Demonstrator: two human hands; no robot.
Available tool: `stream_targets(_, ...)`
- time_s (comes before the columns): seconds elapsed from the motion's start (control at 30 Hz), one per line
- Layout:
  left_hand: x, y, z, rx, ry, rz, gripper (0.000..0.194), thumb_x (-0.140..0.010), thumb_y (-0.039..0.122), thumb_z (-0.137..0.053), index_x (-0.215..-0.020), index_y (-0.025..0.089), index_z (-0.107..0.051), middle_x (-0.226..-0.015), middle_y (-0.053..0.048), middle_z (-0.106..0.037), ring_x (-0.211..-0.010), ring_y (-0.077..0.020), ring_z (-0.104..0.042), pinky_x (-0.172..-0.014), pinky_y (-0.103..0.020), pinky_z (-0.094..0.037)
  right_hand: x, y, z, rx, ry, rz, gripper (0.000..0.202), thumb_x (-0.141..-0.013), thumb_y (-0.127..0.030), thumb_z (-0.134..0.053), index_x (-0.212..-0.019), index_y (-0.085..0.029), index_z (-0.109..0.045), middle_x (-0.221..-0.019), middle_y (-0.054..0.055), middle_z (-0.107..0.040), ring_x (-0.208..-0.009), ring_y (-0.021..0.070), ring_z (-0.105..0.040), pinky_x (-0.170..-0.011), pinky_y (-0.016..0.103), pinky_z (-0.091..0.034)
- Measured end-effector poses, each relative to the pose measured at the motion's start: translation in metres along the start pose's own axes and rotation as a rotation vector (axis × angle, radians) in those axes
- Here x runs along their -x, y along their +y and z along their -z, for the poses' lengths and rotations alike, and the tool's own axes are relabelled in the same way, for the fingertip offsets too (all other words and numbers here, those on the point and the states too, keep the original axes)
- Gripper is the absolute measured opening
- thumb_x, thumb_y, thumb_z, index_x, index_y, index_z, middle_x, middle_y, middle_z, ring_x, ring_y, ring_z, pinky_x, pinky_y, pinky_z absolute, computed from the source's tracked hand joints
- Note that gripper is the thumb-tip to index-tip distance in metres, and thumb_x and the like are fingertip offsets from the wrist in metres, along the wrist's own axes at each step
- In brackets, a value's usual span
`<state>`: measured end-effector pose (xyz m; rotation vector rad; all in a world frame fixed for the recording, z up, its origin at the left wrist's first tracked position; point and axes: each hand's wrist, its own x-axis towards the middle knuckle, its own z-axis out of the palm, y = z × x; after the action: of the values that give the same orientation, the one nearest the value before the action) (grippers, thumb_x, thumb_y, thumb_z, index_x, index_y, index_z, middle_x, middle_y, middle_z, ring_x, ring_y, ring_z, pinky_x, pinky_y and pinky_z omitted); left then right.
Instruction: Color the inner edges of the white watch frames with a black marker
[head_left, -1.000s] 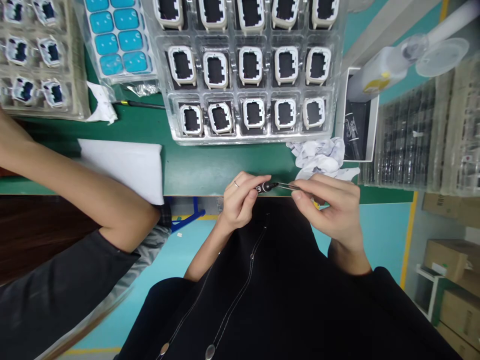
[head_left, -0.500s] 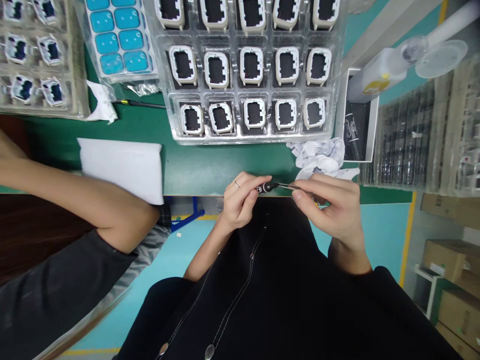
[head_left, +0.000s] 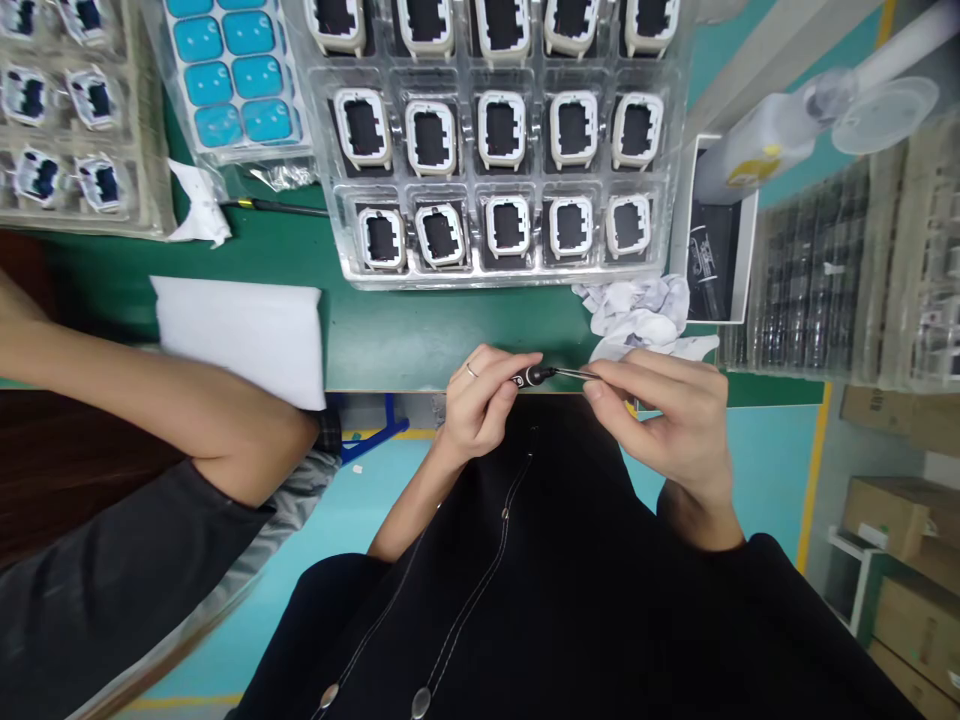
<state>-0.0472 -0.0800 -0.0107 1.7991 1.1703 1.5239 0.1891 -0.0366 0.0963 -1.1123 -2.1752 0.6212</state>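
My left hand [head_left: 480,402] is closed, thumb and forefinger pinching a small black cylinder [head_left: 531,376] with white markings and a narrow dark tip. Most of the cylinder's left end is hidden by the fingers. Facing it, my right hand [head_left: 667,412] pinches thin metal tweezers [head_left: 574,374], whose points reach the cylinder's tip. Whether they grip the tip I cannot tell. Both hands are above the table's near edge, in front of my dark clothing.
Beyond the hands lies a clear plastic tray [head_left: 450,278] of white watch-case frames. Crumpled white cloth [head_left: 637,312] and a box [head_left: 739,285] sit at right. A co-worker's arm [head_left: 142,410] reaches in from the left, beside a white folded cloth [head_left: 244,340].
My right hand has shifted very slightly to the right with the tweezers. My left hand keeps its pinch on the black cylinder.
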Motion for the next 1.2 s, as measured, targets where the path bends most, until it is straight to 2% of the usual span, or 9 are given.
stream_targets(0.23, -0.0005, -0.0011, 0.0004, 0.003, 0.01, -0.016, 0.036, -0.124, 0.033, -0.054, -0.148, 0.024, -0.078, -0.112, -0.008, -0.084, -0.094, -0.0225, -0.074, -0.083, -0.038, -0.06, 0.0016, 0.0004, -0.0007, 0.01, 0.006, 0.0, 0.017, -0.109, -0.019, -0.076, -0.118, -0.03, -0.085, -0.077, -0.003, -0.071, -0.064, 0.0155, -0.065, -0.06, 0.033, -0.05)
stream_targets(0.53, -0.0008, -0.002, 0.0, -0.043, 0.018, -0.038, 0.035, -0.124, 0.035, -0.053, -0.147, 0.024, -0.078, -0.112, -0.009, -0.083, -0.094, -0.0234, -0.076, -0.082, -0.039, -0.062, 0.0028, 0.0005, -0.0011, 0.013, 0.031, 0.024, 0.021, -0.105, -0.015, -0.08, -0.119, -0.029, -0.085, -0.079, -0.003, -0.076, -0.063, 0.0158, -0.067, -0.06, 0.034, -0.054)
stream_targets(0.77, -0.002, -0.0021, -0.0001, -0.009, 0.027, -0.052, 0.034, -0.122, 0.032, -0.058, -0.148, 0.023, -0.078, -0.113, -0.009, -0.083, -0.095, -0.0229, -0.076, -0.082, -0.038, -0.062, 0.0019, 0.0007, -0.0017, 0.0, 0.041, 0.034, 0.019, -0.106, -0.014, -0.078, -0.117, -0.029, -0.084, -0.077, -0.003, -0.074, -0.063, 0.0157, -0.067, -0.059, 0.034, -0.052)
stream_targets(1.2, -0.0011, -0.0019, 0.0009, -0.026, 0.005, -0.036, 0.036, -0.124, 0.033, -0.054, -0.148, 0.024, -0.078, -0.111, -0.009, -0.082, -0.095, -0.0232, -0.075, -0.083, -0.039, -0.062, 0.0043, 0.0027, -0.0023, 0.035, 0.03, 0.031, 0.018, -0.106, -0.016, -0.078, -0.115, -0.032, -0.083, -0.075, -0.004, -0.072, -0.062, 0.0167, -0.066, -0.057, 0.035, -0.053)
